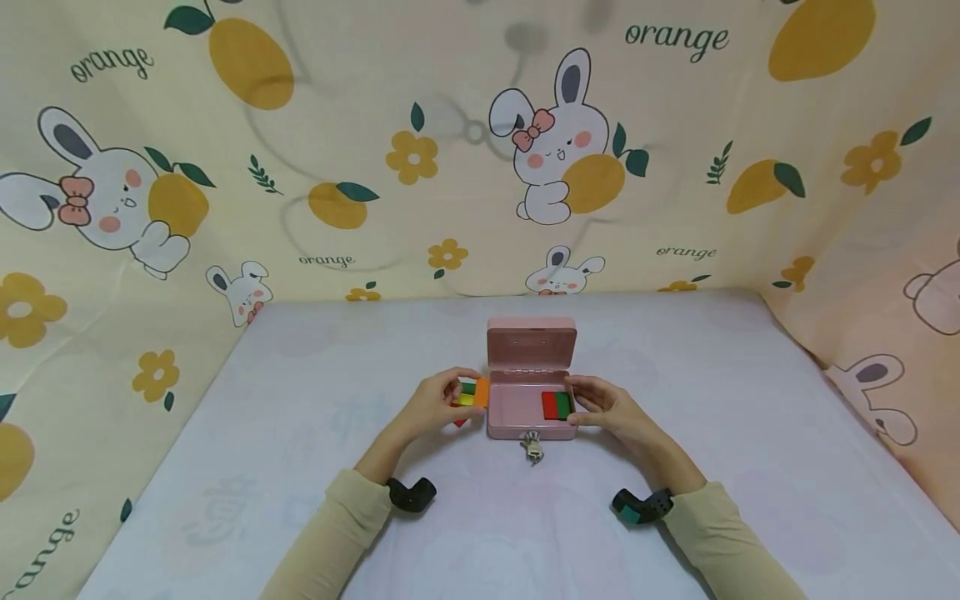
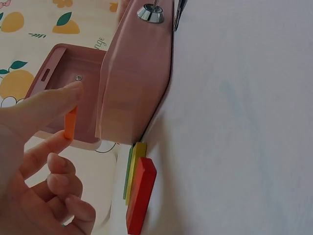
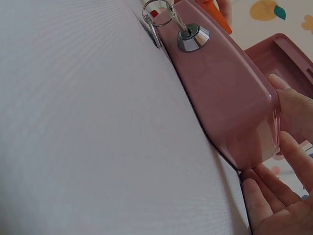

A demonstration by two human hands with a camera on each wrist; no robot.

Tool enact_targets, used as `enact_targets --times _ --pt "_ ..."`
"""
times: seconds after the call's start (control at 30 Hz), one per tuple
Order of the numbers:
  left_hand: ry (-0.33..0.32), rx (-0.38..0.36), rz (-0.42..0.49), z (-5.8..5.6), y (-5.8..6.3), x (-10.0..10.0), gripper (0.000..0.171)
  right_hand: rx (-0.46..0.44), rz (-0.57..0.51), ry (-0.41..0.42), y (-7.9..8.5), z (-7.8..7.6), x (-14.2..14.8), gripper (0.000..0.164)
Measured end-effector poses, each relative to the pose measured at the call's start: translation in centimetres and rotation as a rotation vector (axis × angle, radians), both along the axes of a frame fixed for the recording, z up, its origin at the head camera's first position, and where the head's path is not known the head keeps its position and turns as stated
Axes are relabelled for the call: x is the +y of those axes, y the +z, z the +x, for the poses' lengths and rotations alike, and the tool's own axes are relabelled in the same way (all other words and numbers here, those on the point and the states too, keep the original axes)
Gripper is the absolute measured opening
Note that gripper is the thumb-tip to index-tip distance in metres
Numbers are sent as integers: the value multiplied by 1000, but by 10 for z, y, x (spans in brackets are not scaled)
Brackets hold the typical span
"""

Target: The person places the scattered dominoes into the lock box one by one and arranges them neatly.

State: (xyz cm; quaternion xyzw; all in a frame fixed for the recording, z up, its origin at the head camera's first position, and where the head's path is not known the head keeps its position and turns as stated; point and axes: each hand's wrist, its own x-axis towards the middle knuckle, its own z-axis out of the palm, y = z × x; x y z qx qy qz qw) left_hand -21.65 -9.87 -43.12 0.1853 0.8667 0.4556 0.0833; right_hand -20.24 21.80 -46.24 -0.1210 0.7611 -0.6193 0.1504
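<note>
A pink metal cash box (image 1: pixel 530 432) stands on the table with its lid (image 1: pixel 531 346) raised at the back. Inside, at the right end, a red block (image 1: pixel 550 406) and a green block (image 1: pixel 562 406) lie side by side. My left hand (image 1: pixel 435 402) pinches an orange block (image 2: pixel 71 123) between thumb and index finger, beside the box's left wall. Below that hand, a red block (image 2: pixel 141 196), a yellow block (image 2: pixel 137 156) and a green block (image 2: pixel 127 174) rest on the table. With fairly straight fingers, my right hand (image 1: pixel 609 406) touches the box's right wall.
Keys on a ring (image 1: pixel 532 448) hang from the lock (image 3: pixel 193 38) on the box's front. A white cloth (image 1: pixel 480 525) covers the table. Behind and at the sides hangs a printed curtain (image 1: pixel 450 167). Each wrist wears a black camera band (image 1: pixel 412 495).
</note>
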Motion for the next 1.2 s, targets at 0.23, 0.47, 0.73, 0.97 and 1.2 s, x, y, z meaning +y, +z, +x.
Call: enact_targets --times 0.23,0.47,0.73,0.97,1.2 --pt "-14 34 3 -1 1 4 48 -21 17 -11 -1 -1 -1 74" --pt "-60 55 28 -1 3 8 50 -9 6 -8 -3 -3 1 73" --pt "-53 41 49 0 3 14 50 -14 6 -12 -3 -3 0 72" --pt "-48 64 32 1 2 20 50 -16 10 -15 -2 -1 -1 73" --pt "-59 92 33 1 2 25 49 -5 5 -9 -2 -2 0 72"
